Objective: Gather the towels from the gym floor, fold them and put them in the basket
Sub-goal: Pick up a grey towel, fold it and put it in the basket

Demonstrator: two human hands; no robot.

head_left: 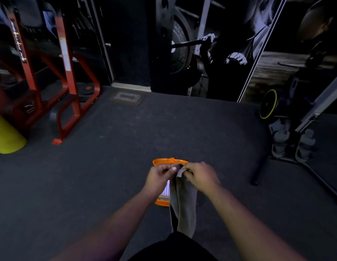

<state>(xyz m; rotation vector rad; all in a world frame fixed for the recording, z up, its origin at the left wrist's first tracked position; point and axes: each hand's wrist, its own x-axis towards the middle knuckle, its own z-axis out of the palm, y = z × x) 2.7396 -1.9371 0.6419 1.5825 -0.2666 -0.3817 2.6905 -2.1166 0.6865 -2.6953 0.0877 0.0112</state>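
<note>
Hands pinch limp grey towel over orange-rimmed basket.

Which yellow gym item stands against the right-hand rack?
The yellow-rimmed weight plate, a black disc with a thin yellow edge; the other, a solid yellow roller, lies far left.

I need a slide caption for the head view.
Both hands hold a grey towel over an orange basket.

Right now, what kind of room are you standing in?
Most likely a gym: a red metal weight rack, a yellow-rimmed weight plate and a wall poster of someone lifting a barbell.
</note>
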